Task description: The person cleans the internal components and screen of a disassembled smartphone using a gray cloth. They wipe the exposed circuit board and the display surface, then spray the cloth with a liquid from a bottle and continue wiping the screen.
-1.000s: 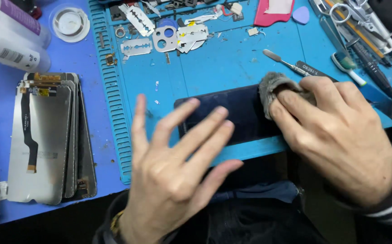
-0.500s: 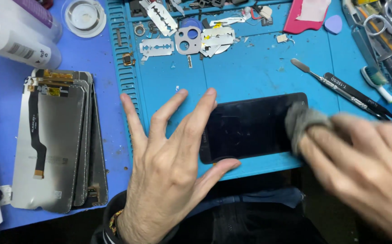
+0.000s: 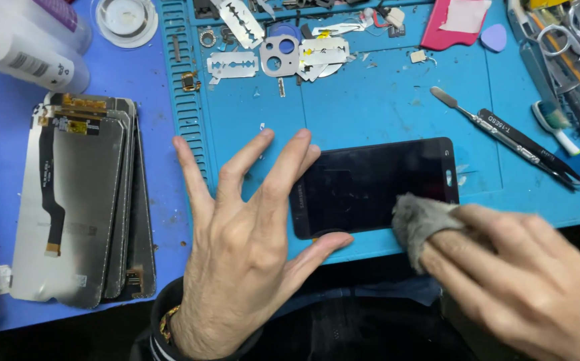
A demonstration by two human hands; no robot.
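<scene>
Your left hand [image 3: 250, 247] lies spread flat, fingers apart, gripping nothing; its fingertips and thumb press the left end of the black rectangular glass-fronted phone [image 3: 373, 184]. The phone lies flat along the near edge of the blue silicone work mat [image 3: 383, 100]. Your right hand [image 3: 524, 281] is closed around a small grey wad of cloth [image 3: 420, 220], which touches the phone's near right corner. A stack of grey display panels [image 3: 82, 200] sits beyond the mat's left edge.
</scene>
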